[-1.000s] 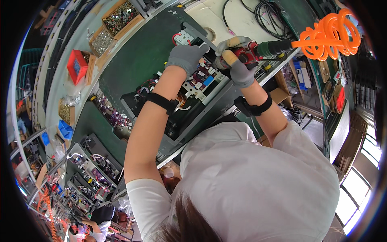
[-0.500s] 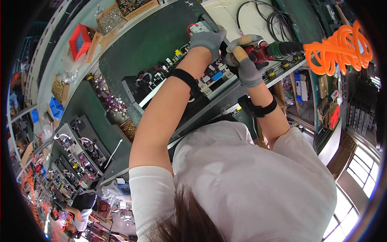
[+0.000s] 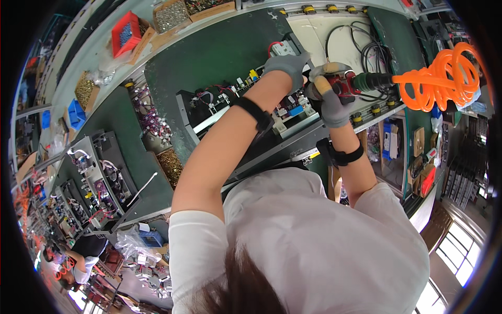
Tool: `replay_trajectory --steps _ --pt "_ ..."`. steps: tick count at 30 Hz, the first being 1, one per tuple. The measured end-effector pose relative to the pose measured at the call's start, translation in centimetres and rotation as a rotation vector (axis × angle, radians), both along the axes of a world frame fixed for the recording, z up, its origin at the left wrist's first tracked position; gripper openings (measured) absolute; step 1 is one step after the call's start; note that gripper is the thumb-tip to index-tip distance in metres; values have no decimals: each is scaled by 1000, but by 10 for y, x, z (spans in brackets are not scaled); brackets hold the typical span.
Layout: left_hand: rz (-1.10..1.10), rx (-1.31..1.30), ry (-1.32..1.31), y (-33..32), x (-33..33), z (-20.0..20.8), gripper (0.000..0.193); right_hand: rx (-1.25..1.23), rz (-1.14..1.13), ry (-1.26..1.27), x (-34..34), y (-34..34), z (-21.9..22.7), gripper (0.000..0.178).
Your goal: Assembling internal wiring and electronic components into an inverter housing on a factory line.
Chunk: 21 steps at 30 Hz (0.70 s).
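A grey metal chassis [image 3: 189,116] filled with circuit parts and wires lies on the green work mat [image 3: 178,68]. My left hand [image 3: 286,67], in a grey glove, bends over the chassis's right end, beside a white block with a red wire [image 3: 283,48]. Its fingers are curled in, and what they hold is hidden. My right hand [image 3: 333,104], gloved in grey with yellowish fingers, is closed around a red air screwdriver [image 3: 345,86]. The tool lies sideways, its front end toward my left hand; the tip is hidden. An orange coiled hose [image 3: 439,78] runs from its dark rear end.
Beyond the mat stand a red bin [image 3: 125,35] and boxes of small metal parts [image 3: 170,18]. Black cable [image 3: 368,52] lies coiled at the far right. More open chassis [image 3: 102,175] sit on the left bench. A person [image 3: 78,267] works at the lower left.
The whole view has shifted, so the bench appears farther right and lower. Both hands stay at the chassis's right end, the right one still gripping the air screwdriver.
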<state>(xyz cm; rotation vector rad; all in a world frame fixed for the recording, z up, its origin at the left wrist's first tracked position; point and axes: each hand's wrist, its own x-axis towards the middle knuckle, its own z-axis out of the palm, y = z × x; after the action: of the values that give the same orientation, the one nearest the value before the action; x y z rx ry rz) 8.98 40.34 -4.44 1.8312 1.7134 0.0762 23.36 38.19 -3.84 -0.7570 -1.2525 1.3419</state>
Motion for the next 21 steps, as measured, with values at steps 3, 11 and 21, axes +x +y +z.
replay_trajectory --steps 3,11,21 --pt "206 -89 -103 -35 -34 50 50 -31 9 117 2 -1 20 29" --pt "843 -14 246 -198 -131 16 58 -221 16 -492 29 77 35 22" --pt "972 -511 -160 -229 -131 -56 49 -1 345 -1233 -26 115 -10 48"
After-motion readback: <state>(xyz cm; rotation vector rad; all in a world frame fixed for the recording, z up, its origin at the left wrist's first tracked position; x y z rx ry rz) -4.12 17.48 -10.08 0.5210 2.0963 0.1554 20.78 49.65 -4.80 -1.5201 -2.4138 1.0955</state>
